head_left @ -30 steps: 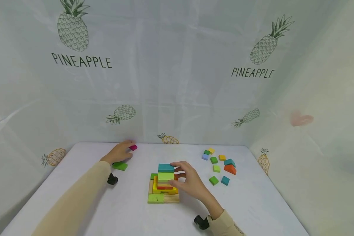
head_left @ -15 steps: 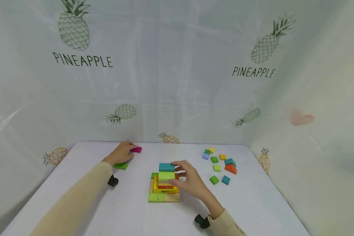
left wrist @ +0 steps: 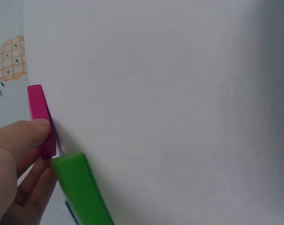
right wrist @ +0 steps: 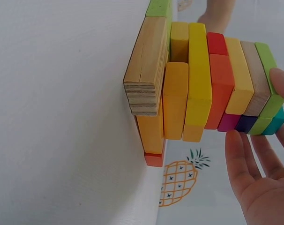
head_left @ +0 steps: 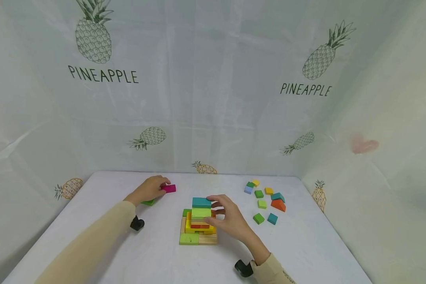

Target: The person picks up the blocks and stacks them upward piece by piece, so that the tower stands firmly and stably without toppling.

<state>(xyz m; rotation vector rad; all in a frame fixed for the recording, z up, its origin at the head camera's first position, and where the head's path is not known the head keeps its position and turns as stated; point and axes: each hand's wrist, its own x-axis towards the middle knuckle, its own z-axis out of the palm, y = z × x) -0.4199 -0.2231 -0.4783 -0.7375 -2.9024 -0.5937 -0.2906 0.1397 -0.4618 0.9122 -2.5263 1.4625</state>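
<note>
My left hand pinches a magenta block at the far left of the table. In the left wrist view the thumb lies on the magenta block's face, with a green block beside it. At the table's middle stands a tower of wooden blocks on a flat green and plain-wood base. My right hand holds the tower's upper part from the right. The right wrist view shows the thumb on a lime block and a finger against the magenta block; a teal block tops the stack.
Loose blocks lie at the back right, among them an orange-red triangular block, a teal block and a green block. A pineapple-printed curtain hangs behind the white table.
My left hand has drawn the magenta block rightward and a little nearer, and more of the block shows now. My right hand stays at the tower.
</note>
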